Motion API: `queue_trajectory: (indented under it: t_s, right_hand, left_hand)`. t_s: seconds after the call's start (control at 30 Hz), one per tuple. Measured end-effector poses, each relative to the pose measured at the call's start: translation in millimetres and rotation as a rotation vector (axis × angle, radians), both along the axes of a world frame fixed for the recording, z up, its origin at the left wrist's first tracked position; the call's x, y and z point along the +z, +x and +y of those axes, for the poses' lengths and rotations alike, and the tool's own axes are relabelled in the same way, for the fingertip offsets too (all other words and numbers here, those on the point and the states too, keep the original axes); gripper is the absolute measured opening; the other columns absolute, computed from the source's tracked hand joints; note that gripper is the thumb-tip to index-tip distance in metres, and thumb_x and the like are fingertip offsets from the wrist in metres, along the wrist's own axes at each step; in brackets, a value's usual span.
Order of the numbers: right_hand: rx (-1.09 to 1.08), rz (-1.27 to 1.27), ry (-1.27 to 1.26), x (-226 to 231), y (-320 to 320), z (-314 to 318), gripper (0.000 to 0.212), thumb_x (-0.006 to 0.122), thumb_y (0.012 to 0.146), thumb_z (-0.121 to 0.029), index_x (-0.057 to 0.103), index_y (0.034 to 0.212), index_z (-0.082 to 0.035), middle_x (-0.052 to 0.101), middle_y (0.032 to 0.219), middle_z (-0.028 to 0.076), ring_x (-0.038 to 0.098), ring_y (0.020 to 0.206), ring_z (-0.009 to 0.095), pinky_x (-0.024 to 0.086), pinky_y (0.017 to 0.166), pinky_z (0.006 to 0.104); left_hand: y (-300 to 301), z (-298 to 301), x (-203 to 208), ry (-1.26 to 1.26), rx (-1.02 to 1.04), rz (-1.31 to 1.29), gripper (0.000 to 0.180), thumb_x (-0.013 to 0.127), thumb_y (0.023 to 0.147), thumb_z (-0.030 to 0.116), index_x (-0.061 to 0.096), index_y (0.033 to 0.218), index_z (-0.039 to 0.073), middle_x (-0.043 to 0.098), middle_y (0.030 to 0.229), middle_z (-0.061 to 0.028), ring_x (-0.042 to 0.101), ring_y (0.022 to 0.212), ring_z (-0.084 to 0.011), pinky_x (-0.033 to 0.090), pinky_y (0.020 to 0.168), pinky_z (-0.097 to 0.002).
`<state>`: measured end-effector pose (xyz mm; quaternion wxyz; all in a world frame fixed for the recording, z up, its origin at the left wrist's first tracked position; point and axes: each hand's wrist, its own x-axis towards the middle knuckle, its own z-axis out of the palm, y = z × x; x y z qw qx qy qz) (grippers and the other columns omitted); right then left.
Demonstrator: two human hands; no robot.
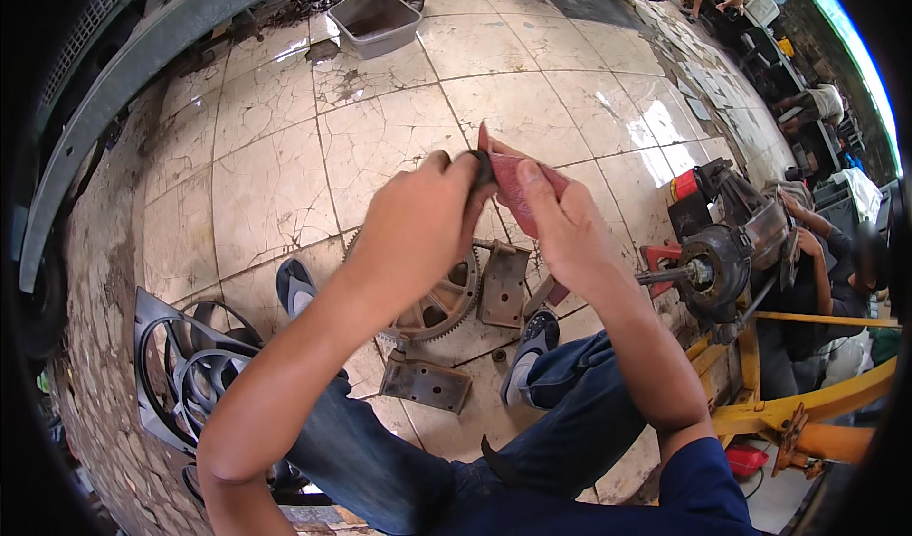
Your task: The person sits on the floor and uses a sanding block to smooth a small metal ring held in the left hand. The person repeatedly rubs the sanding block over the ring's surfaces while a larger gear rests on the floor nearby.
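In front of me, my left hand (418, 215) is closed, pinching a small dark piece (484, 169) whose kind I cannot make out. My right hand (573, 221) grips a folded reddish sheet (510, 192) that looks like sandpaper, thumb on top. One corner of the sheet sticks up beside the dark piece, and the two touch or nearly touch. Beneath my hands, a rusty toothed wheel (432, 319) lies on the tiles, partly hidden by my left forearm. Flat metal brackets with holes, one (503, 287) beside the wheel and another (426, 385) nearer me, lie between my feet.
A grey plastic basin (375, 25) stands on the cracked tile floor farther off. Black fan shrouds (195, 356) lie at my left. To the right are a greasy gearbox-like assembly (714, 268), a yellow metal frame (807, 403) and another person's arms (807, 223) working there.
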<state>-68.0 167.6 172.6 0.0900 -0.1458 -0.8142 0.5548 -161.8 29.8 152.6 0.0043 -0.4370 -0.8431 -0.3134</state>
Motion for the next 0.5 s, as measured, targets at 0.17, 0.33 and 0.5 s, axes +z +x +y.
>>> queue_trajectory:
  t_s: [0.17, 0.33, 0.5]
  right_hand:
    - [-0.051, -0.046, 0.015, 6.2, 1.5, 4.6, 0.045, 0.039, 0.108, -0.031, 0.057, 0.132, 0.001, 0.068, 0.105, 0.012, 0.057, 0.095, 0.013, 0.046, 0.087, 0.0274]
    - [-0.039, 0.015, 0.001, 15.4, 3.7, -0.1, 0.042, 0.039, 0.108, -0.027, 0.055, 0.135, 0.0, 0.067, 0.114, 0.01, 0.056, 0.101, 0.011, 0.045, 0.09, 0.0258]
    - [0.033, 0.155, -0.021, 14.9, 10.0, -3.4, 0.039, 0.04, 0.107, -0.02, 0.052, 0.138, 0.001, 0.064, 0.123, 0.011, 0.056, 0.109, 0.012, 0.043, 0.096, 0.0263]
  left_hand:
    - [8.8, -7.3, 8.4, 0.026, -0.022, -0.07, 0.025, 0.064, 0.093, 0.02, 0.059, 0.107, 0.0, 0.061, 0.095, -0.0201, 0.061, 0.086, -0.0415, 0.049, 0.073, -0.0465]
    - [8.2, -13.3, 5.3, 0.266, -0.161, -0.265, 0.023, 0.063, 0.094, 0.017, 0.059, 0.105, -0.002, 0.059, 0.097, -0.019, 0.06, 0.089, -0.0343, 0.048, 0.079, -0.0391]
    - [5.7, -20.9, 19.0, 0.344, -0.243, -0.442, 0.023, 0.064, 0.092, 0.016, 0.06, 0.104, -0.004, 0.058, 0.095, -0.0167, 0.058, 0.086, -0.0298, 0.047, 0.079, -0.0363]
